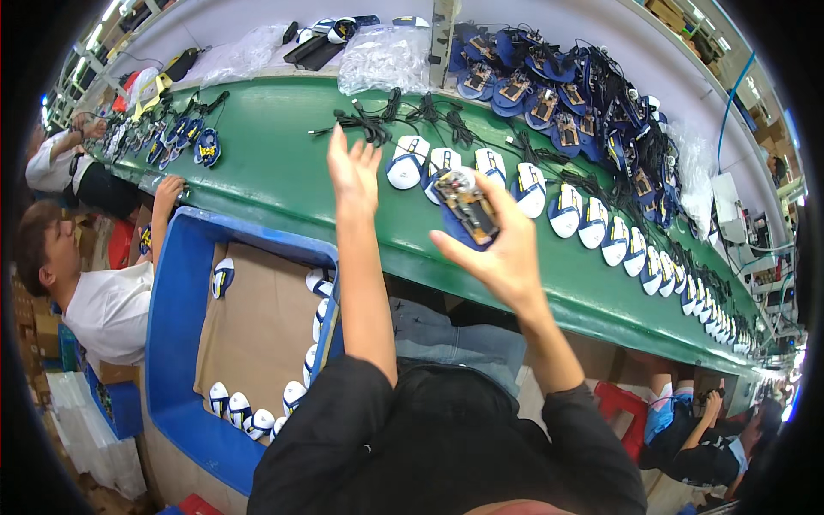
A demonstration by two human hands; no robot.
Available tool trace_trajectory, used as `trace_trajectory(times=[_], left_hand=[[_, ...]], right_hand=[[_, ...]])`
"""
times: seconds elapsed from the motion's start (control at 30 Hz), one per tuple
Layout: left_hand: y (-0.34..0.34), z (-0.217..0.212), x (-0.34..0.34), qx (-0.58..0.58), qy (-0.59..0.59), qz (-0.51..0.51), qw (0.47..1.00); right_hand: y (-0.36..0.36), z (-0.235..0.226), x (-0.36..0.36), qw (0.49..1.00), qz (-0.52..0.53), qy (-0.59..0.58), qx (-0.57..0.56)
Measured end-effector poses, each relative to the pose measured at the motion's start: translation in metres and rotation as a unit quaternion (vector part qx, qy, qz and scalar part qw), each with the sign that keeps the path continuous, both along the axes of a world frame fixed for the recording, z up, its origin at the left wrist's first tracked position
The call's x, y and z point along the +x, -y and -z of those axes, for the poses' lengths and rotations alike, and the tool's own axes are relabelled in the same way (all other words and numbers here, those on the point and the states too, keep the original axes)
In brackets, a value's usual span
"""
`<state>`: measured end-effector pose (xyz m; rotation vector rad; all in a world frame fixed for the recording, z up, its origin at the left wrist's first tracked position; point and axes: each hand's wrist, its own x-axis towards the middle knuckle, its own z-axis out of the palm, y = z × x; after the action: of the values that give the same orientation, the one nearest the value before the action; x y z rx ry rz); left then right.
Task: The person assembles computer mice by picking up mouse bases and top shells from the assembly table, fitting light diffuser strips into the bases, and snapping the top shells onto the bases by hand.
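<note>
My right hand point(508, 253) grips the blue base of a computer mouse point(466, 206), its brown circuit board bare and facing up. Thumb and fingers close round its sides, above the green bench. My left hand point(354, 176) is raised with its palm up and fingers stretched, holding nothing. Close to its fingertips lie bundled black cables point(369, 124). White and blue mice point(407, 161) form a long row from the middle of the bench toward the right; the held base partly hides one of them.
At my left stands a blue bin point(176, 335) lined with cardboard, with several mice along its edges. Open mouse bases point(542, 105) are heaped on the far shelf beside plastic bags point(386, 56). A person in a white shirt point(116, 305) sits at the left; another works at the lower right.
</note>
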<state>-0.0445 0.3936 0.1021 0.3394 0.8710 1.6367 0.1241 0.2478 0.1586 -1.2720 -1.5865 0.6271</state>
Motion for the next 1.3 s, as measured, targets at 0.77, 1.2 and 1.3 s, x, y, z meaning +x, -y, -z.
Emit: trace_trajectory(times=[0.77,1.2,1.3], left_hand=[[0.172,0.071,0.014,0.03,0.239,0.274,0.931],[0.168,0.068,0.006,-0.002,0.191,0.29,0.938],[0.165,0.064,0.009,-0.011,0.167,0.275,0.947]], right_hand=[[0.031,0.073,0.001,0.997,-0.041,0.043,-0.042],[-0.001,0.082,0.015,0.961,-0.16,0.179,0.14],[0.007,0.083,0.011,0.962,-0.128,0.185,0.154]])
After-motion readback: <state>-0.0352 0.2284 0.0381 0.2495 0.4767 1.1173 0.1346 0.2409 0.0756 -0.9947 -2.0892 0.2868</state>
